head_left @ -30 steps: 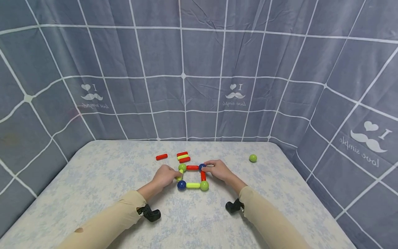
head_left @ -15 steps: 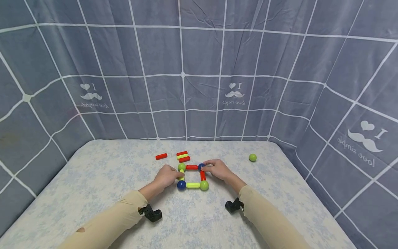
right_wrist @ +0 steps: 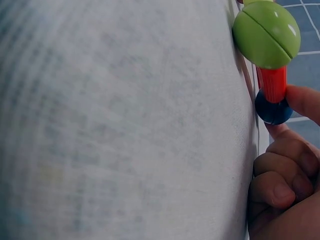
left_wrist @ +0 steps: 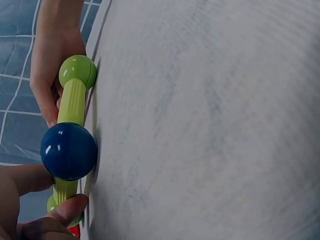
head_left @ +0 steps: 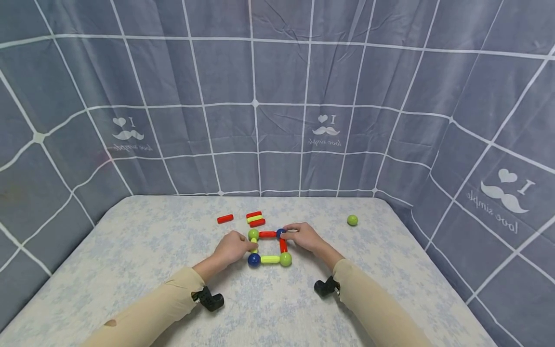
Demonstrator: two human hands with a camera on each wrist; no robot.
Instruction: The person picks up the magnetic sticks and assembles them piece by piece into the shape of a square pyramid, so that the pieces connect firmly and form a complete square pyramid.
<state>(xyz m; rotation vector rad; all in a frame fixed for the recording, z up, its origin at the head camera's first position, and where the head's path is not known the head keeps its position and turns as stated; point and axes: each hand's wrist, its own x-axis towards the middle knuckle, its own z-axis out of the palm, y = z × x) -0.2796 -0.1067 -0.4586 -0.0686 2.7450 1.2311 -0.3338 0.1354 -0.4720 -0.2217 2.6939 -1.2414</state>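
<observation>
OK, from the left: beige left sleeve point(head_left: 143, 308), black left wrist camera point(head_left: 211, 300) by the cuff. Left hand point(head_left: 230, 248) pinches the left yellow-green rod point(left_wrist: 65, 190), thumb and finger on opposite sides. That rod is one side of a four-sided ball-and-rod frame point(head_left: 267, 234) lying on the floral tablecloth point(head_left: 269, 308) between the hands. Beyond left hand: loose red rod point(head_left: 225, 219). Right of it, also past that hand, a group of three rods point(head_left: 255, 219) side by side, red, yellow-green, red.

Left corners: far-left green ball point(head_left: 253, 234) just past the left hand, near-left blue ball point(head_left: 254, 260) on its near side. Between hands: far red rod point(head_left: 263, 234), near yellow-green rod point(head_left: 270, 259).

Right hand point(head_left: 303, 237) grips the far-right blue ball point(right_wrist: 272, 111) with thumb and forefinger, other fingers curled. Right red rod point(head_left: 284, 246) runs from there to the near-right green ball point(head_left: 285, 259), nearer the person than that hand. Right wrist camera point(head_left: 326, 287) below it. Loose green ball point(head_left: 352, 220) well right of right hand.
</observation>
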